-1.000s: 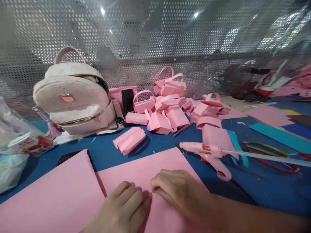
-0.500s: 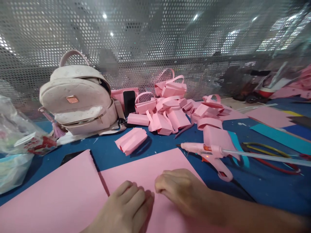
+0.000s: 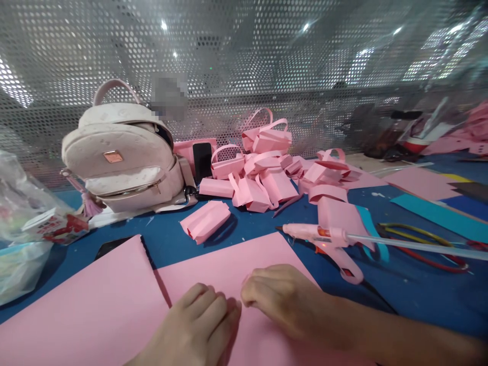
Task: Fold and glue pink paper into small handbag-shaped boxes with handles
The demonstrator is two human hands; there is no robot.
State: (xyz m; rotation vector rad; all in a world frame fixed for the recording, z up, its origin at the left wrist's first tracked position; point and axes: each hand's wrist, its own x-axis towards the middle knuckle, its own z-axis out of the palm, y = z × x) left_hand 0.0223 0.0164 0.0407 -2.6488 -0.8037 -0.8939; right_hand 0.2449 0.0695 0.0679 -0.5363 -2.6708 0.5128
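My left hand (image 3: 204, 320) rests at the bottom centre with its fingers curled and pressed together on pink paper. Just to its right, my right hand (image 3: 276, 300) is also closed, fingers bent down against the same large pink sheet (image 3: 224, 262). What either hand pinches is hidden beneath the fingers. A second pink sheet (image 3: 95, 295) lies to the left, its edge beside the first. The pink glue gun (image 3: 331, 239) lies beyond my right hand, its clear stick pointing right, with a small orange light on it.
A folded pink paper piece (image 3: 206, 221) lies ahead. Behind are a pile of pink paper bags (image 3: 263, 173), a cream backpack (image 3: 122, 152) and a phone (image 3: 203, 160). Plastic packaging (image 3: 23, 203) is at left; coloured sheets (image 3: 442, 216) and looped wires (image 3: 423, 244) at right.
My right hand has shifted very slightly to the left. My left hand has hardly moved.
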